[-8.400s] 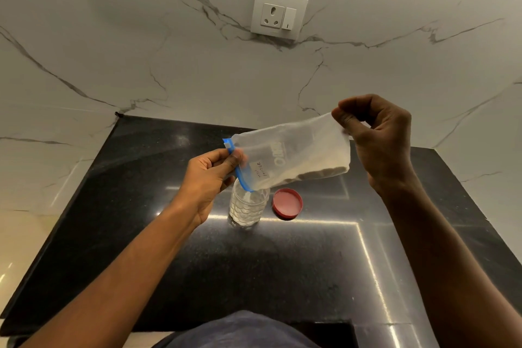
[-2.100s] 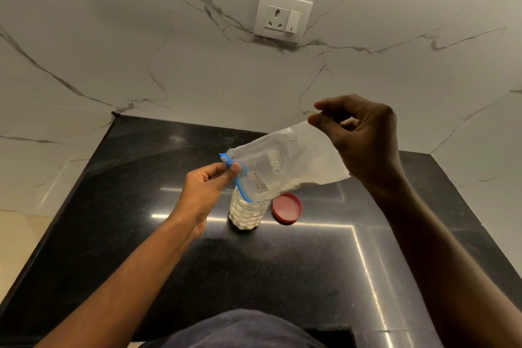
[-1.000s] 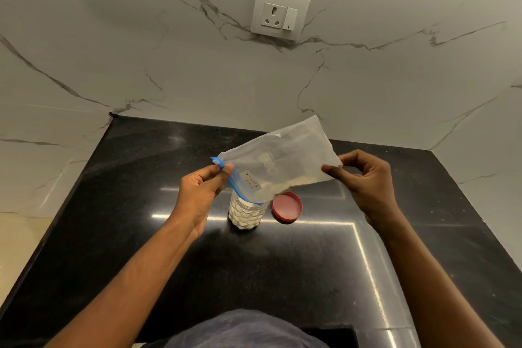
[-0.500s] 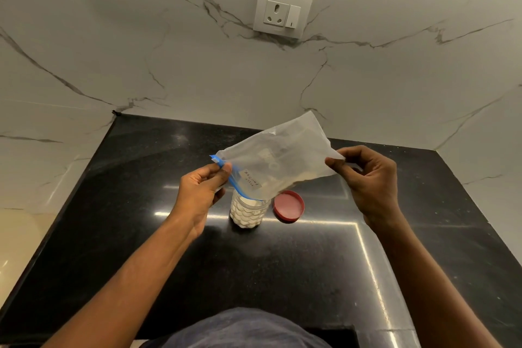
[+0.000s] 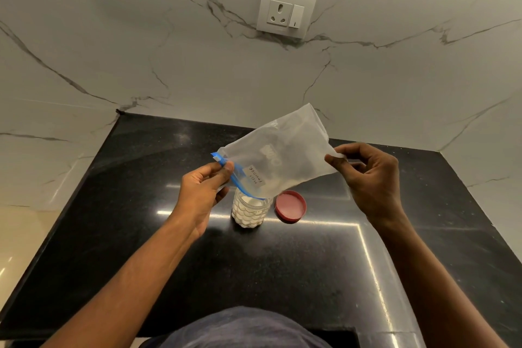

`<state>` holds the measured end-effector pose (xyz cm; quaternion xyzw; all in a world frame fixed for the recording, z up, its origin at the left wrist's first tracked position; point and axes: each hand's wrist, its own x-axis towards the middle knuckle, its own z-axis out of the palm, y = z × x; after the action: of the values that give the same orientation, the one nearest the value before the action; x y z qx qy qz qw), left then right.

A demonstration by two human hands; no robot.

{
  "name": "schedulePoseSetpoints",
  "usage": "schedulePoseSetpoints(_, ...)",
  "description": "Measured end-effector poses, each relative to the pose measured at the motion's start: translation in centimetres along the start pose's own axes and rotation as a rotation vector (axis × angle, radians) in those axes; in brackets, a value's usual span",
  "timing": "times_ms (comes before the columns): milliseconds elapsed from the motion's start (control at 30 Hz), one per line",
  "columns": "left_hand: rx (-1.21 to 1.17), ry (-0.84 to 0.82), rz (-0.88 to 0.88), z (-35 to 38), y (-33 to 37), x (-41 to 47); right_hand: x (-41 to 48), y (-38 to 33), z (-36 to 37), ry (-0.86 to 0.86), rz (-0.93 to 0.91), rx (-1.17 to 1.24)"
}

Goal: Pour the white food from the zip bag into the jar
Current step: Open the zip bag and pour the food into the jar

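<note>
1 zip bag (image 5: 285, 154) tilted over jar (image 5: 248, 215)

Zip bag (image 5: 282, 155) overhangs the jar (image 5: 248, 215); red lid (image 5: 291, 206) (lying flat) blocks its right; counter (image 5: 282, 277) elsewhere open.

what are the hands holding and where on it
Both hold the zip bag: left hand pinches its blue zipper end, right hand pinches a bottom corner.

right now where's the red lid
In the head view the lid lies on the black counter just right of the jar, centre of frame, left of the right hand that pinches the bag.
</note>
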<state>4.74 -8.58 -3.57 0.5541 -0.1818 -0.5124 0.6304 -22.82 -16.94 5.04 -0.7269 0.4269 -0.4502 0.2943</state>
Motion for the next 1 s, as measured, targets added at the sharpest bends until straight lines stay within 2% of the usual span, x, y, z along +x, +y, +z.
schedulePoseSetpoints(200,-0.015,0.037,0.006,0.1,-0.6,-0.4,0.2,-0.7,0.7,-0.018,-0.086,-0.052)
schedulePoseSetpoints(433,-0.01,0.042,0.018,0.0,-0.7,-0.7,0.6,-1.2,0.4,-0.012,-0.102,-0.037)
schedulePoseSetpoints(733,-0.017,0.086,0.022,0.1,-1.1,-0.8,0.2,-2.2,1.3,-0.126,-0.155,-0.099)
schedulePoseSetpoints(833,-0.025,0.094,0.031,0.0,-1.0,-0.8,0.3,-2.4,1.5,-0.07,-0.144,-0.042)
schedulePoseSetpoints(933,-0.034,0.086,0.034,-0.3,-1.1,-0.8,0.4,-2.3,1.4,-0.115,-0.129,-0.062)
schedulePoseSetpoints(1000,-0.031,0.082,0.041,-0.3,-1.0,-0.9,0.4,-2.3,1.4,-0.083,-0.121,-0.042)
